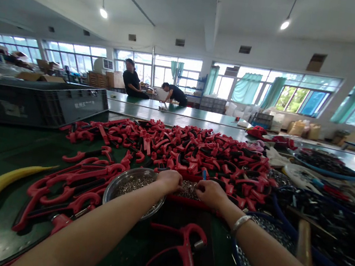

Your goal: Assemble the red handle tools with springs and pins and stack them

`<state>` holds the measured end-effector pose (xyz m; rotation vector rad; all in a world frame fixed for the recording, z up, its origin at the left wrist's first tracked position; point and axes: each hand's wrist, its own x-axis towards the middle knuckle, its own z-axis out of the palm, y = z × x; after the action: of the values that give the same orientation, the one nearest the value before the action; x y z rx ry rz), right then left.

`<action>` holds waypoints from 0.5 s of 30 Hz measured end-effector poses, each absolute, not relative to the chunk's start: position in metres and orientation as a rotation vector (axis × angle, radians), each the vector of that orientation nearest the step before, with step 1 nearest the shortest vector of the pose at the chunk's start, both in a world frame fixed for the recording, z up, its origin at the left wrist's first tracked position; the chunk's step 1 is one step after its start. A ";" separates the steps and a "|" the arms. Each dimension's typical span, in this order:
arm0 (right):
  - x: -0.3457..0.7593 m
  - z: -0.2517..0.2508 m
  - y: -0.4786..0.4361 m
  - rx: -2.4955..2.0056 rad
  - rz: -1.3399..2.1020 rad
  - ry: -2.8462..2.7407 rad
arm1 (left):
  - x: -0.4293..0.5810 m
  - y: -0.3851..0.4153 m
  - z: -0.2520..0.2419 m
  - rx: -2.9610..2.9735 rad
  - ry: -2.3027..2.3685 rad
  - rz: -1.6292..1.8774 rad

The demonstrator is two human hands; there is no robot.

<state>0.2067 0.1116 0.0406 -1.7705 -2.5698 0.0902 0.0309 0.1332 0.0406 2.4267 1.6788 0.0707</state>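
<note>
Just right of steel bowl [107, 189]: red tray [186, 201] holding small metal parts [187, 190]. On parts: left hand [169, 180] and right hand [210, 193], fingers curled down; whether anything is pinched, cannot tell. Parts judged light, hard, loose, prone to slip: pinch between fingertips. Bowl also holds metal bits [131, 184]. Further right of bowl: blue basin [236, 252], similar contents. Behind bowl: heap of red handles [191, 151].

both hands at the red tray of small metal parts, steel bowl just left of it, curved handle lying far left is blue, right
No: the curved handle at far left is yellow, not blue, as the head view shows. The left hand and right hand are at the red tray, steel bowl just left of it.
</note>
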 end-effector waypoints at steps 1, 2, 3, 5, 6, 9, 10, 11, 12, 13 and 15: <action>0.205 0.042 0.111 -1.790 0.089 -2.578 | 0.030 0.133 0.041 2.420 1.681 0.102; 0.204 0.043 0.110 -1.812 0.092 -2.590 | 0.029 0.133 0.042 2.414 1.678 0.136; 0.203 0.044 0.111 -1.837 0.100 -2.605 | 0.028 0.133 0.043 2.409 1.669 0.172; 0.199 0.048 0.113 -1.887 0.127 -2.638 | 0.026 0.131 0.044 2.397 1.641 0.244; 0.197 0.049 0.115 -1.908 0.136 -2.650 | 0.025 0.130 0.044 2.387 1.627 0.280; 0.188 0.052 0.122 -1.915 0.137 -2.680 | 0.020 0.129 0.042 2.336 1.600 0.385; 0.185 0.052 0.123 -1.900 0.133 -2.687 | 0.018 0.129 0.041 2.313 1.594 0.418; 0.182 0.051 0.124 -1.883 0.132 -2.692 | 0.017 0.129 0.039 2.287 1.591 0.449; 0.180 0.050 0.124 -1.866 0.132 -2.693 | 0.016 0.130 0.038 2.257 1.593 0.480; 0.179 0.049 0.124 -1.848 0.132 -2.689 | 0.016 0.131 0.036 2.221 1.603 0.512; 0.179 0.046 0.124 -1.814 0.126 -2.662 | 0.016 0.133 0.033 2.133 1.636 0.569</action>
<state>0.1789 0.1239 0.0461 -1.8137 -2.6617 0.1264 0.0160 0.1331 0.0327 2.1327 1.6360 0.5686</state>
